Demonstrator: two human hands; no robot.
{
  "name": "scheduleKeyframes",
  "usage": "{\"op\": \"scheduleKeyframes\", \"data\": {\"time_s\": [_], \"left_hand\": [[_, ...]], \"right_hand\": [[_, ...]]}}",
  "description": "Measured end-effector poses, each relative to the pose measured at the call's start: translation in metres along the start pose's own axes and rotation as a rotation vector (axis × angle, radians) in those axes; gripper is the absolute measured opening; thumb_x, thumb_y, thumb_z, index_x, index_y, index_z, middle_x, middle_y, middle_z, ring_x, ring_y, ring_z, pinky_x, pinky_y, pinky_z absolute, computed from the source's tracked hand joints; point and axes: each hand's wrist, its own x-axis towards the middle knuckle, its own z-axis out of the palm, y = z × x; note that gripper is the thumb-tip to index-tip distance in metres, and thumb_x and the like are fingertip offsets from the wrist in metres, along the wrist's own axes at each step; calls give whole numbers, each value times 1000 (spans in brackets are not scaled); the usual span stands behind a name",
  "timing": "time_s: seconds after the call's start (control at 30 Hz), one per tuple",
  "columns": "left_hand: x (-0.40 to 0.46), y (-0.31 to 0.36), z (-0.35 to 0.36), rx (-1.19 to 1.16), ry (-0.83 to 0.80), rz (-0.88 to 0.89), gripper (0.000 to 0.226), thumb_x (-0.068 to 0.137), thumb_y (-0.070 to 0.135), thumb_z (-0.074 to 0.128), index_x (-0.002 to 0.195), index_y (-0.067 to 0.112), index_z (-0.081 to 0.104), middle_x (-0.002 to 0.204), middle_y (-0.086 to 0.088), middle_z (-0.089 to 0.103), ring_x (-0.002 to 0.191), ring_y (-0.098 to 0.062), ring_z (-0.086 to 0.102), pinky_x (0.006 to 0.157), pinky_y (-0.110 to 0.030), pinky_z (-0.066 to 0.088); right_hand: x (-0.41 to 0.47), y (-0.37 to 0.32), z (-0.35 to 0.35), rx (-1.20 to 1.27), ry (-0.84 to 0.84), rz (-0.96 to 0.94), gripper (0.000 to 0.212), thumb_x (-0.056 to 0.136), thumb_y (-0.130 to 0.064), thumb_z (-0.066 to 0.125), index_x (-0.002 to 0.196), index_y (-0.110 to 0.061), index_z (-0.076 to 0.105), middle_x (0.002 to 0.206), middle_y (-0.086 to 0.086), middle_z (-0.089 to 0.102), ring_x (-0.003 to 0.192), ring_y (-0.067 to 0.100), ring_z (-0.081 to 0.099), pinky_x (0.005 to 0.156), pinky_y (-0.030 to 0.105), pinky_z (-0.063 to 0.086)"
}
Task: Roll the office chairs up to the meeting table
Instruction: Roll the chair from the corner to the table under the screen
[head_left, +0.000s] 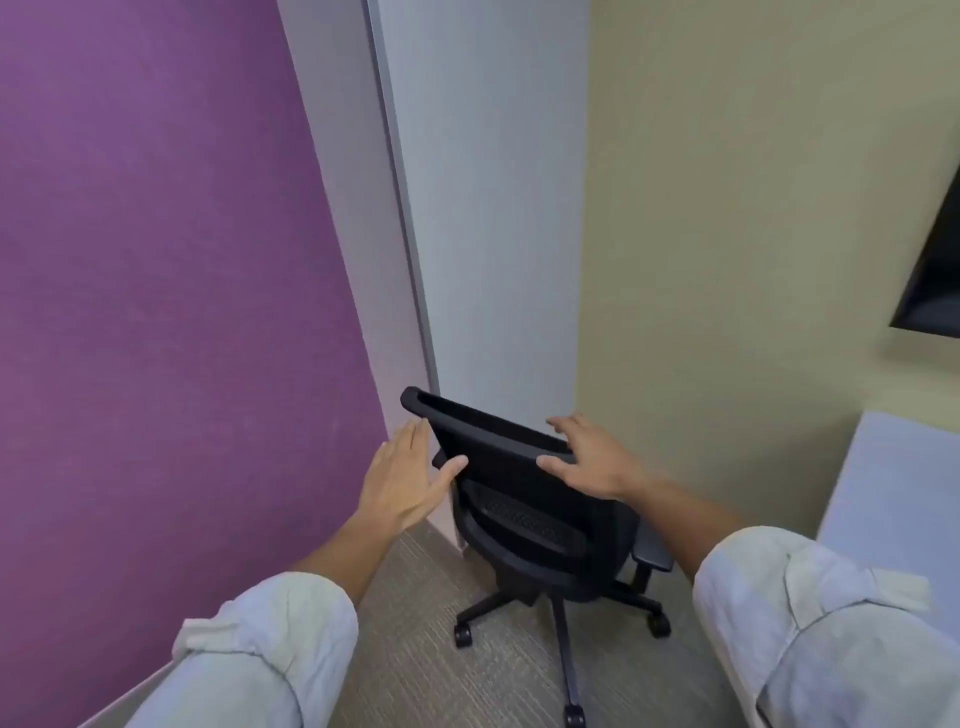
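Chair (540, 499) backrest lies straight ahead between both hands; right hand (587, 460) loosely cups its top, left hand (402, 480) spread open beside it

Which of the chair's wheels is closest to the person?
The caster at the very bottom of the view, at the end of the long leg pointing toward the person. The other two visible casters sit farther off, nearer the chair's seat.

One black office chair (524, 499) is seen. One armrest (652, 551) is counted on it, and three castors (any others are hidden) on its base. Two hands are counted, a left hand (405, 480) and a right hand (589, 457), with two rolled sleeves. One dark screen (935, 270) is mounted at the right edge.
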Motion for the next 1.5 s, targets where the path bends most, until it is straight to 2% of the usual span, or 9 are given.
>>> {"op": "scheduleKeyframes", "data": {"time_s": [0.17,0.27,0.37,0.47,0.53,0.63,0.8,1.0,1.5], "left_hand": [[56,-37,37,-31,-80,-40,99,88,80,22,156,10,12,164,-13,15,151,-25,11,123,-44,11],[102,-50,49,-46,-177,118,103,84,84,25,157,14,9,165,-9,11,152,-22,3,124,-44,6],[142,-68,63,-57,-256,293,94,86,79,38,155,17,22,161,-6,28,149,-22,18,123,-44,16],[194,-94,65,84,-380,522,68,86,78,40,127,26,54,122,3,63,111,-18,56,94,-38,45],[228,-111,64,173,-456,616,42,84,74,46,89,33,56,84,12,61,76,-11,56,65,-31,40],[262,-126,72,273,-501,701,31,78,60,57,66,32,49,62,13,55,57,-4,50,50,-26,31],[264,-132,92,250,-425,791,27,68,46,53,55,22,52,50,6,55,47,-7,49,45,-25,28],[265,-160,89,240,-424,862,15,63,32,50,53,21,50,52,5,54,48,-15,54,45,-27,36],[243,-216,75,389,-303,1214,26,73,47,63,64,23,62,52,6,54,47,-13,48,49,-28,40]], "right_hand": [[55,29,20,-30,-256,113,64,87,-62,58,132,-17,57,123,4,64,107,23,61,89,33,46],[85,31,19,-100,-373,174,68,82,-73,56,124,-20,62,116,1,67,104,21,61,86,34,47],[104,22,17,-134,-509,248,78,70,-86,54,113,-21,65,109,0,68,98,22,62,89,40,50],[109,14,22,-82,-677,365,76,65,-88,57,95,-18,68,91,-3,73,84,18,69,85,39,52],[105,10,36,-46,-736,467,61,74,-76,63,86,-16,69,78,-1,76,69,15,73,80,37,54],[100,1,53,-236,-531,555,56,75,-72,59,80,-17,68,72,1,74,64,19,68,65,35,46],[85,-22,84,-431,-183,633,35,74,-55,55,74,-20,59,71,3,63,64,26,54,63,35,44],[79,-76,113,-455,-97,763,24,66,-43,52,66,-21,59,56,-3,49,56,26,52,56,33,40],[40,-230,182,-501,81,982,25,64,-44,49,54,-21,49,48,-5,43,42,21,41,49,32,33]]}}
